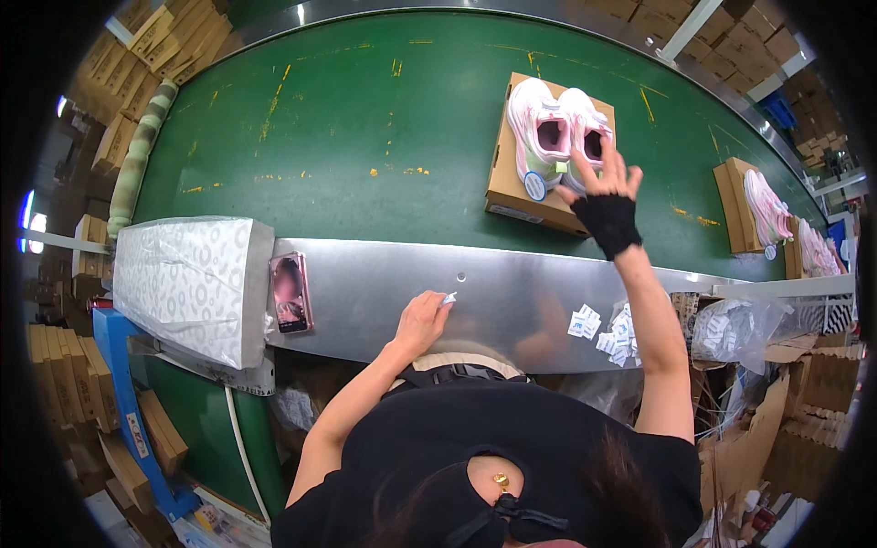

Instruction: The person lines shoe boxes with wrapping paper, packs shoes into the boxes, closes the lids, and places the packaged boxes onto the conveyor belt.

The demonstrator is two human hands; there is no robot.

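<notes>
A pair of white and pink sneakers (527, 114) lies on top of a brown shoebox (499, 183) on the green conveyor belt. A round blue and white tag hangs at the heel of the left sneaker. My right hand (607, 196), in a black fingerless glove, reaches over the heel of the right sneaker with its fingers spread. Whether the fingertips touch the shoe I cannot tell. Over the metal ledge, my left hand (422, 321) pinches a small white sachet (449, 299) with blue print between thumb and fingers.
More white sachets (617, 340) lie loose on the metal ledge (384, 274). A phone (292, 297) sits beside a stack of patterned wrapping paper (183, 288) on the left. Further boxes with sneakers (766, 205) stand on the belt at right. A plastic bag (731, 331) is at the ledge's right end.
</notes>
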